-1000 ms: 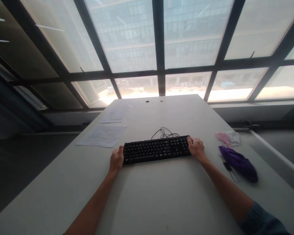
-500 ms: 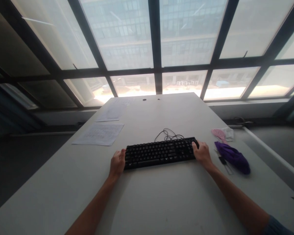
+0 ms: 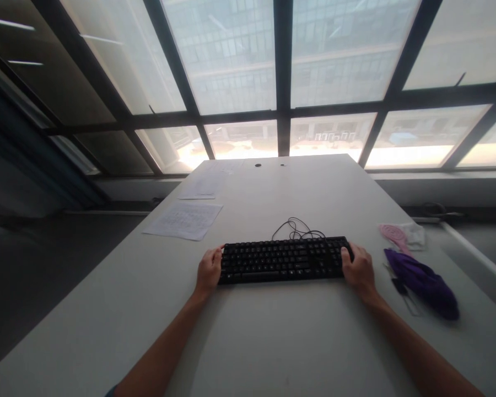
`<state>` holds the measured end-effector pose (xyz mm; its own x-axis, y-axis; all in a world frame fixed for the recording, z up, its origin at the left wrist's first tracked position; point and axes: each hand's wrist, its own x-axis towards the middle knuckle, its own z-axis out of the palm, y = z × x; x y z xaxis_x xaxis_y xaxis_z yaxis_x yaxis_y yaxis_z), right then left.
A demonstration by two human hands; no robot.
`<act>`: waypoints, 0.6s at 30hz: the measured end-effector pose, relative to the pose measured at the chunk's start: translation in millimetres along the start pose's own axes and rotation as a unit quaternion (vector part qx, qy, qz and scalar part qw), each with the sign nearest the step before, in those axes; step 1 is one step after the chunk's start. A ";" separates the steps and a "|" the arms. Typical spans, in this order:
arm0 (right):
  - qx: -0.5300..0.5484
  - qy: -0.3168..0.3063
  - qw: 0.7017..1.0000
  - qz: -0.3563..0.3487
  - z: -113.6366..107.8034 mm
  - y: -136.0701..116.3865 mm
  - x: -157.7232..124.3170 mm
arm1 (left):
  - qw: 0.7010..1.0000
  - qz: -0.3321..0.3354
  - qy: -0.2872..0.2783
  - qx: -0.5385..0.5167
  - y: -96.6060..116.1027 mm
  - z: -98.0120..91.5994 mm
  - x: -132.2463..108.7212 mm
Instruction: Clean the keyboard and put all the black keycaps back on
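A black keyboard [image 3: 281, 260] lies level across the white table [image 3: 273, 336], between my two hands. My left hand [image 3: 209, 270] is closed on its left end, with the fingers against the short side. At the opposite end my right hand [image 3: 359, 267] grips the keyboard, thumb on top near the number keys and fingers round the edge. Behind the keyboard a thin black cable [image 3: 298, 227] lies in loose loops. Whether the keyboard rests fully on the table or is slightly raised, I cannot tell.
Sheets of written paper [image 3: 184, 219] lie at the left. On the right are a pink hairbrush [image 3: 393, 234], a white packet [image 3: 414, 234], a purple cloth bundle [image 3: 424, 284] and a small black-handled tool [image 3: 400, 286]. Large windows [image 3: 330, 55] stand behind the table.
The view has turned a little to the left, so things sit further right. The keyboard has gone from slightly slanted to nearly level in view, both hands still holding its ends.
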<state>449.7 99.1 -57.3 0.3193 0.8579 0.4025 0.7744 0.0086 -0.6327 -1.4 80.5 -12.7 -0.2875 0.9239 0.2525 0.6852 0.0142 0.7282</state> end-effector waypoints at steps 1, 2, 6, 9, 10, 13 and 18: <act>0.008 0.000 1.000 0.004 -1.3 -1.6 -0.1 | 1.000 -0.002 -0.002 0.001 0.0 -0.6 0.4; 0.016 0.000 1.000 0.010 -2.6 -3.4 -0.2 | 1.000 -0.004 -0.004 0.003 0.1 -1.3 0.8; 0.044 0.009 0.998 0.036 -6.2 -9.6 -0.9 | 1.000 -0.013 -0.013 0.007 1.4 -3.3 2.8; 0.044 0.005 0.998 0.043 -9.5 -13.3 -1.6 | 1.000 -0.020 -0.016 0.009 2.2 -3.8 2.9; 0.041 -0.003 0.998 0.039 -12.1 -14.2 -1.2 | 1.000 -0.018 -0.017 0.012 1.9 -3.8 2.8; 0.027 -0.014 0.999 0.013 -28.5 -11.6 3.6 | 0.999 -0.018 -0.016 0.022 -1.5 -3.1 4.0; -0.044 0.058 0.996 -0.052 -80.6 29.2 25.7 | 0.999 0.010 -0.011 0.039 -10.6 -0.6 9.3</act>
<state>524.6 80.0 -12.1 0.2924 0.7893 0.5400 0.8500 0.0442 -0.5249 -11.8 88.7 -17.7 -0.2590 0.9325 0.2519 0.7411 0.0247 0.6709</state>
